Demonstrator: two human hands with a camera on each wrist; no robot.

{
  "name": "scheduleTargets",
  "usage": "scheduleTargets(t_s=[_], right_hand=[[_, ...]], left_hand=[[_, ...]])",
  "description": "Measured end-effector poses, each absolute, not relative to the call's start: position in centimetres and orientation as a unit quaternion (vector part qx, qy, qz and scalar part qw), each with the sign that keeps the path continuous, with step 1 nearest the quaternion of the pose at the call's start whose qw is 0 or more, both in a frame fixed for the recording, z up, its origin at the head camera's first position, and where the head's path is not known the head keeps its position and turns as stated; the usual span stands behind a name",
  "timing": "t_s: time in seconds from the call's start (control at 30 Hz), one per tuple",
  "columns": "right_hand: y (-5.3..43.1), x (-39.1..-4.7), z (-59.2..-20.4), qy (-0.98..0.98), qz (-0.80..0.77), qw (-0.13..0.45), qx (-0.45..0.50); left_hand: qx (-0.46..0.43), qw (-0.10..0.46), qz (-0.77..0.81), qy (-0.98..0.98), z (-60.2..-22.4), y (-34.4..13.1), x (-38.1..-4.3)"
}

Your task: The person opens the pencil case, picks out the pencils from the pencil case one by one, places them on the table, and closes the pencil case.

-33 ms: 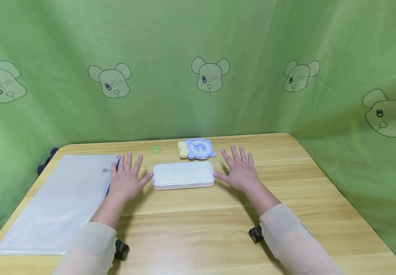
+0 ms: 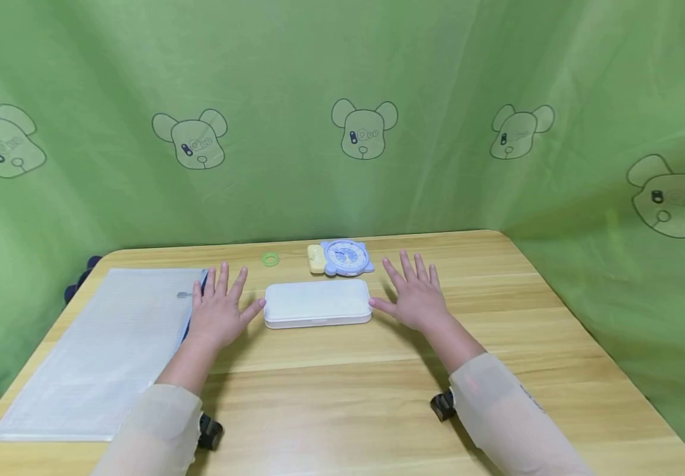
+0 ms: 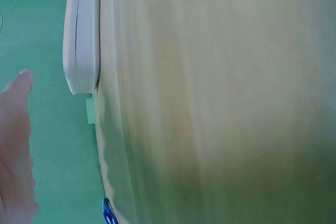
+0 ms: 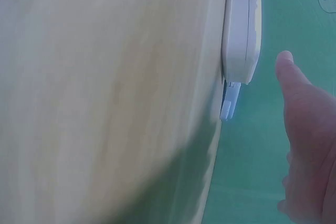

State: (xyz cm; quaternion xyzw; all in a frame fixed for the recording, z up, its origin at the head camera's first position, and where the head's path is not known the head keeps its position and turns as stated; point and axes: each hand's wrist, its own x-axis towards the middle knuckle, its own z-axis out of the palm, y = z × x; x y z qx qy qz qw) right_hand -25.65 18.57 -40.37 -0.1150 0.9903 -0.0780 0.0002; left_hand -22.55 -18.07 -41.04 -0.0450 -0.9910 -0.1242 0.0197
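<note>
A white oblong case (image 2: 317, 303) with a closed lid lies on the wooden table between two spread hands. To its left is the left hand (image 2: 219, 316), palm down with straight, fanned fingers and nothing held. On the other side the right hand (image 2: 417, 301) is spread the same way, also holding nothing. Both thumbs point inward at the ends of the case. In the left wrist view a gap separates the thumb (image 3: 20, 85) from the case (image 3: 81, 35). The right wrist view likewise has the thumb (image 4: 287, 69) apart from the case (image 4: 241, 30), with the hand raised off the table.
A translucent zip folder (image 2: 92, 350) covers the table's left side, partly beneath the left arm. Behind the case are a blue clock-like toy (image 2: 347, 258) with a yellow piece (image 2: 316, 259) beside it, and a green ring (image 2: 270, 259). A green curtain (image 2: 283, 198) stands behind the table.
</note>
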Motion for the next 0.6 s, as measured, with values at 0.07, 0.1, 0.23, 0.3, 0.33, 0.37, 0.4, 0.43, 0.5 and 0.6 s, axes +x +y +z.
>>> scheduleTargets(t_s=[0.07, 0.1, 0.23, 0.3, 0.33, 0.37, 0.4, 0.43, 0.5, 0.6], right_hand=[[18.6, -25.8, -40.4, 0.99, -0.082, -0.003, -0.115], [18.6, -25.8, -40.5, 0.99, -0.087, -0.004, -0.115], [18.5, -25.9, -40.9, 0.979, -0.162, 0.0, -0.122], [18.4, -25.9, -41.2, 0.967, -0.219, 0.011, -0.129], [18.3, -25.9, -41.4, 0.96, -0.246, 0.019, -0.132], [18.2, -25.9, -41.7, 0.953, -0.268, 0.025, -0.136], [18.1, -25.9, -41.9, 0.947, -0.288, 0.032, -0.14], [18.0, -25.8, -42.1, 0.94, -0.306, 0.039, -0.142], [17.8, -25.8, -42.5, 0.93, -0.335, 0.051, -0.142], [17.3, -25.8, -43.1, 0.918, -0.364, 0.066, -0.14]], left_hand=[[-0.045, 0.019, -0.125, -0.991, -41.1, -18.1, -22.5], [-0.046, 0.02, -0.128, -0.991, -41.1, -18.1, -22.5], [-0.053, 0.015, -0.166, -0.985, -41.4, -18.1, -22.4], [-0.055, 0.006, -0.217, -0.975, -41.8, -17.9, -22.2], [-0.054, 0.0, -0.245, -0.968, -42.1, -17.8, -22.1], [-0.052, -0.006, -0.276, -0.96, -42.3, -17.7, -22.0], [-0.05, -0.013, -0.308, -0.95, -42.6, -17.6, -22.0], [-0.047, -0.018, -0.338, -0.94, -42.8, -17.4, -21.9], [-0.036, -0.029, -0.385, -0.922, -43.3, -17.0, -21.8], [-0.021, -0.034, -0.434, -0.9, -43.9, -16.4, -21.7]])
